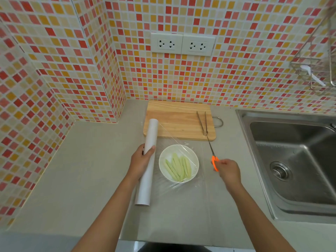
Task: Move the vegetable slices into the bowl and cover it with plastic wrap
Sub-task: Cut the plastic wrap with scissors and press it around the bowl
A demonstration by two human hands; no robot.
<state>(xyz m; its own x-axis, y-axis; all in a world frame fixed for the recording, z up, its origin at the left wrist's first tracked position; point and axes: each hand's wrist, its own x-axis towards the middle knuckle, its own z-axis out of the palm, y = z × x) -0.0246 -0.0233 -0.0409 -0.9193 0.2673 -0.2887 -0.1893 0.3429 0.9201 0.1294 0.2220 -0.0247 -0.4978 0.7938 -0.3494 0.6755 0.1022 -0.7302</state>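
A white bowl (163,157) sits on the grey counter and holds several pale green vegetable slices (179,166). A clear sheet of plastic wrap (192,190) is stretched over the bowl from the white roll (148,170) lying to its left. My left hand (141,161) grips the roll near its middle. My right hand (229,170), to the right of the bowl, holds orange-handled scissors (214,161) with the blades pointing away from me towards the board.
A wooden cutting board (174,120) lies behind the bowl with metal tongs (202,122) on its right side. A steel sink (294,160) fills the right. Tiled walls with two sockets (182,44) stand behind; a wire rack (316,70) hangs at the upper right.
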